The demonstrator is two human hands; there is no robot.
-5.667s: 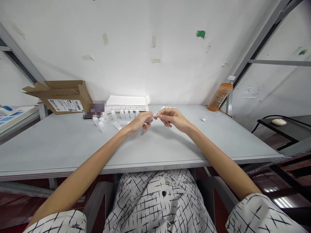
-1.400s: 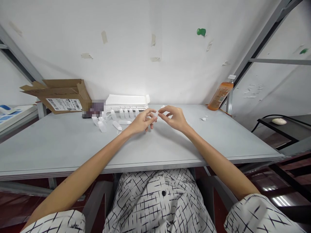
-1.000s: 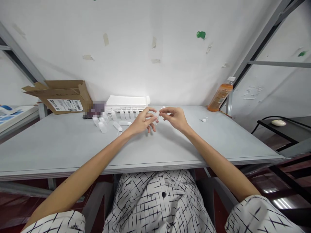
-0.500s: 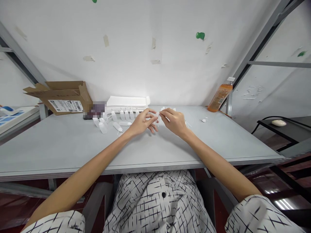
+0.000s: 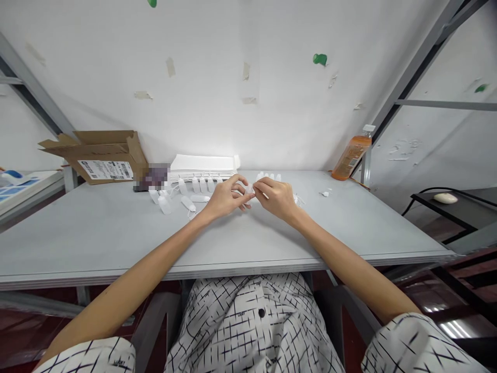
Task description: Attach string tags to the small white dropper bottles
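Above the middle of the table, my left hand (image 5: 227,198) has its fingers curled round a small translucent white bottle (image 5: 249,189). My right hand (image 5: 276,197) meets it there, thumb and forefinger pinched at the bottle's top; whatever lies within that pinch is hidden. To the left stand several small white squeeze bottles (image 5: 195,184) in a row. Others lie on their sides, among them a bottle (image 5: 164,205) near the box. Behind my right hand more bottles (image 5: 278,177) stand partly covered. Small white pieces (image 5: 296,199) rest beside my right wrist.
An open cardboard box (image 5: 104,155) stands at the back left of the grey table (image 5: 248,243). White flat cartons (image 5: 204,163) lie along the wall. An orange drink bottle (image 5: 352,155) leans at the right rear, with a small white cap-like piece (image 5: 325,194) nearer.
My hands have come closer together at the bottle, which shows more clearly between them. The left fingers have curled in more. Things on the table stay in place.
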